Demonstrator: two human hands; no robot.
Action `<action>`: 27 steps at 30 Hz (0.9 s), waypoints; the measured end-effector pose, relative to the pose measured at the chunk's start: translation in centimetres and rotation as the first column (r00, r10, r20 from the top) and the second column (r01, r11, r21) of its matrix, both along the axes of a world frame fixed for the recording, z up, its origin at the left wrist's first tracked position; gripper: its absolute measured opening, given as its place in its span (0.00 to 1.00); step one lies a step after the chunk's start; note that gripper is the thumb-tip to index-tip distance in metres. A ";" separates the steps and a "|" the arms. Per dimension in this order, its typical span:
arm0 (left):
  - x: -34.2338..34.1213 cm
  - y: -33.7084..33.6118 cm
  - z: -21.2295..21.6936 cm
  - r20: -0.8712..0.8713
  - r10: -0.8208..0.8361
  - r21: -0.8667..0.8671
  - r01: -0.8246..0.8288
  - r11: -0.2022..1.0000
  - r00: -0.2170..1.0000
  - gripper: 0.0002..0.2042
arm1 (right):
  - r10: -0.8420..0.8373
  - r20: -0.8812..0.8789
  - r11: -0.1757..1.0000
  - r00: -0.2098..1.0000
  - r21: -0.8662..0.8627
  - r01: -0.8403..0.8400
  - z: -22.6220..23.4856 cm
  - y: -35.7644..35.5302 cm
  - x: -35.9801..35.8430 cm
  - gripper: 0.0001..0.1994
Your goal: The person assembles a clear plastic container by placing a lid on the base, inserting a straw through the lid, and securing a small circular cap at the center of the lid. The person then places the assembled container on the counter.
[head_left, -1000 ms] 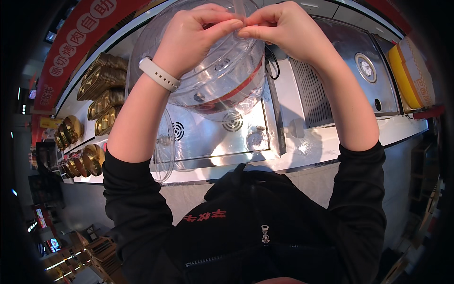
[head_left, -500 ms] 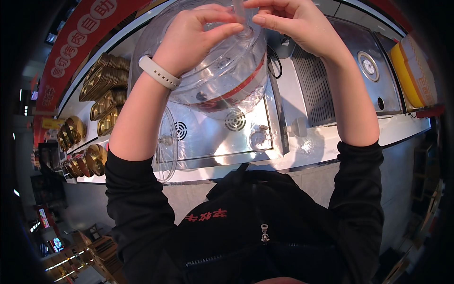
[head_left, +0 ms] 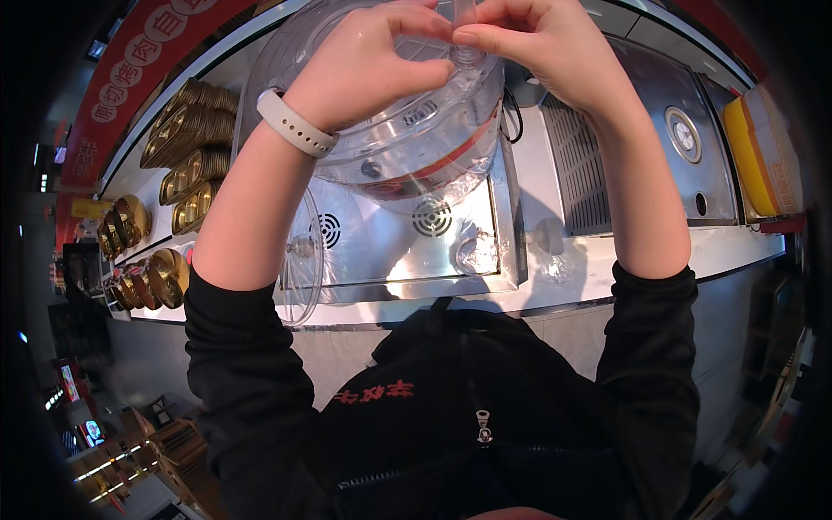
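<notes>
A large clear plastic drink dispenser tank (head_left: pixel 412 143) stands in front of me on the counter, with a red band around its lower wall. From its middle rises a clear upright tube (head_left: pixel 465 12). The thumb and fingers of my right hand (head_left: pixel 555 56) pinch this tube. My left hand (head_left: pixel 351 69), with a white wristband, is on the tube's left side. Its thumb and fingers are apart, and I see nothing between them. A round clear lid (head_left: pixel 301 248) leans or rests at the tank's near left, partly hidden by my left forearm.
The tank stands over a steel panel (head_left: pixel 373 264) with round vents. Gold trays (head_left: pixel 195 121) are stacked at left, near gold bowls (head_left: pixel 165 276). On the right are a slatted grate (head_left: pixel 579 169), a steel appliance (head_left: pixel 646 113) with a round dial, and a yellow box (head_left: pixel 747 156).
My left thumb and fingers have spread away from the tube. The right hand keeps its pinch on it. The whole view has shifted slightly.
</notes>
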State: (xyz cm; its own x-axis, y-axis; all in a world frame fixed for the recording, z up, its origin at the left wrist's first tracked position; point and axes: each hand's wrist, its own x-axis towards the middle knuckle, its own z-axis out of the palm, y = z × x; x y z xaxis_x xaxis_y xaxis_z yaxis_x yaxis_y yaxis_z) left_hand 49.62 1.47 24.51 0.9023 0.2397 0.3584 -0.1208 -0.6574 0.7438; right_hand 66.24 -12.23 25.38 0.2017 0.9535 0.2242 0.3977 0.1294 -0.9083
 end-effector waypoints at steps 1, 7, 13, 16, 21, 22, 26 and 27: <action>0.1 0.3 -0.1 0.042 -0.027 -0.015 0.028 0.999 0.999 0.22 | -0.027 0.002 0.999 1.000 -0.040 0.027 0.1 -0.1 -0.1 0.11; -0.2 0.4 -0.2 -0.020 0.108 0.172 -0.103 0.980 0.994 0.28 | -0.114 0.080 0.993 0.990 0.027 0.113 -0.1 -0.6 -1.0 0.09; -0.1 -0.2 -0.1 0.059 0.033 0.108 -0.039 0.993 0.998 0.28 | -0.146 0.190 0.989 0.971 0.043 0.140 -0.3 -0.7 -1.3 0.09; 0.1 -0.4 0.6 -0.004 0.040 0.111 -0.040 0.993 0.999 0.28 | -0.118 0.061 0.988 0.991 0.105 0.111 -1.1 -0.4 -0.8 0.10; 0.0 -0.9 0.5 -0.028 0.110 0.143 -0.105 0.984 0.994 0.28 | -0.157 0.356 0.971 0.921 0.228 0.077 -2.7 0.4 0.5 0.10; -0.1 -0.8 0.3 -0.026 0.120 0.153 -0.115 0.982 0.992 0.28 | -0.158 0.368 0.973 0.916 0.216 0.081 -2.9 0.4 0.7 0.09; 0.1 0.1 -0.8 0.051 0.081 0.172 -0.089 0.981 0.995 0.28 | -0.179 0.376 0.974 0.909 0.200 0.109 -3.2 0.2 1.0 0.10; 0.2 0.3 -1.0 0.070 0.062 0.189 -0.074 0.979 0.996 0.28 | -0.182 0.362 0.974 0.914 0.194 0.117 -3.2 0.2 0.9 0.10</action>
State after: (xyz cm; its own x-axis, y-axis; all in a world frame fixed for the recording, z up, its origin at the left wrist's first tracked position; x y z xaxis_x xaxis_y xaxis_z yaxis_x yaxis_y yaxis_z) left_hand 49.80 1.82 23.47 0.8600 0.2213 0.4598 -0.1139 -0.7951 0.5956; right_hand 67.15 -12.01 22.19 0.2087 0.8616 0.4627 0.7312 0.1768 -0.6589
